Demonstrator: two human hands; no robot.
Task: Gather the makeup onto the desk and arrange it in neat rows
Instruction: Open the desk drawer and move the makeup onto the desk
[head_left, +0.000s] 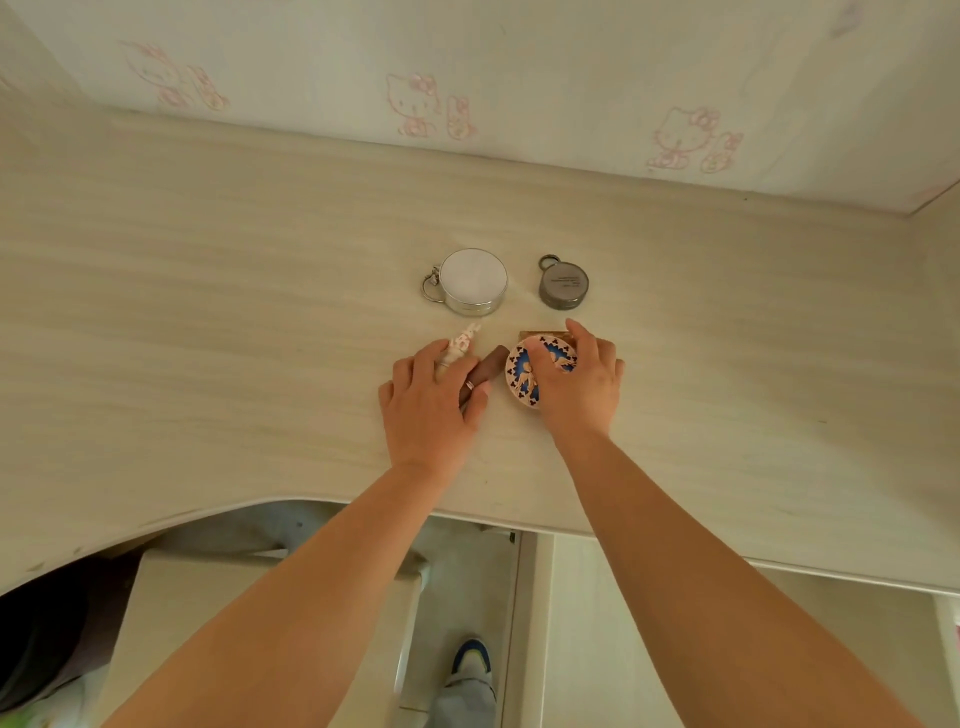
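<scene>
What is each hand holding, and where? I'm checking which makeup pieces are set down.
Left hand holds the brown tube and patterned tube by their near ends; right hand holds the round compact at its rim.

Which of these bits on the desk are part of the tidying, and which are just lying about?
Part of the job:
silver round compact with key ring
small grey compact
pink and blue patterned compact, under the right hand
brown tube and white patterned tube, under the left hand
small brown block behind the patterned compact
desk

Just lying about:
cartoon-cat wallpaper
shoe on the floor
</scene>
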